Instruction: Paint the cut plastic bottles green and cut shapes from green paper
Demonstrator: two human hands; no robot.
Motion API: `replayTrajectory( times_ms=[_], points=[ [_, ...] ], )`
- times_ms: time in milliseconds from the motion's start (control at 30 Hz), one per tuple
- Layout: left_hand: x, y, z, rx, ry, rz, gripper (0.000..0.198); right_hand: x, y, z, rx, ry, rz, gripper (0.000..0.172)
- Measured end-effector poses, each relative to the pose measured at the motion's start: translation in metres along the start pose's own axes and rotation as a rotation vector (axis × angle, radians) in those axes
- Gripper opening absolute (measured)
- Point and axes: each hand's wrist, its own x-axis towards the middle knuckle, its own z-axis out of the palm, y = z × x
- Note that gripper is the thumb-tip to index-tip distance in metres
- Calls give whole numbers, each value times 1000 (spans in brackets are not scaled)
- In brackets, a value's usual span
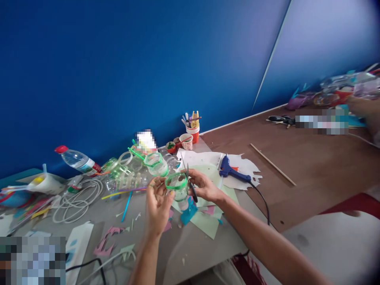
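My left hand [159, 201] is closed around a clear plastic cup with a green rim [179, 194], which looks like the cut-off part of a bottle. Beside it, my right hand [204, 187] grips black-handled scissors [193, 191], their blades pointing up close to the cup's rim. Whether the blades touch the plastic, I cannot tell. Just behind my hands is another clear cup with a green rim [157, 168]. Below them lie pale green paper sheets [204, 223] and a blue scrap [189, 213].
A blue glue gun [233, 171] rests on white paper, its black cord [265, 202] running off the table. A wooden stick [273, 164] lies to the right. Leftward are a red-capped bottle [78, 160], coiled white cable [78, 202] and pink scraps [108, 239]. Another person's hand [360, 107] shows far right.
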Motion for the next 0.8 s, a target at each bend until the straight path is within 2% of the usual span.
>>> replayTrajectory(
  times_ms=[133, 200, 333, 500, 567, 633, 700, 800],
  points=[
    [0, -15, 8, -78, 94, -34, 60, 2, 3, 3, 37, 69, -12, 64],
    [0, -19, 8, -91, 30, -67, 61, 3, 4, 4, 63, 76, -20, 63],
    [-4, -24, 6, -74, -200, -143, 57, 3, 7, 4, 74, 89, -31, 63],
    [-6, -30, 5, -37, -216, -93, 57, 2, 5, 3, -37, 107, -38, 59],
    [-7, -32, 4, 102, -153, -34, 63, 0, 0, 1, -125, 134, -51, 53],
    [-9, -33, 1, 319, -33, 53, 72, -3, -5, 1, -236, 154, -54, 47],
    [-11, -34, -1, 559, 98, 171, 76, -5, -9, 1, -347, 153, -34, 41],
    [-12, -34, -6, 861, 217, 388, 76, -8, -11, 5, -453, 108, 5, 39]
  ],
)
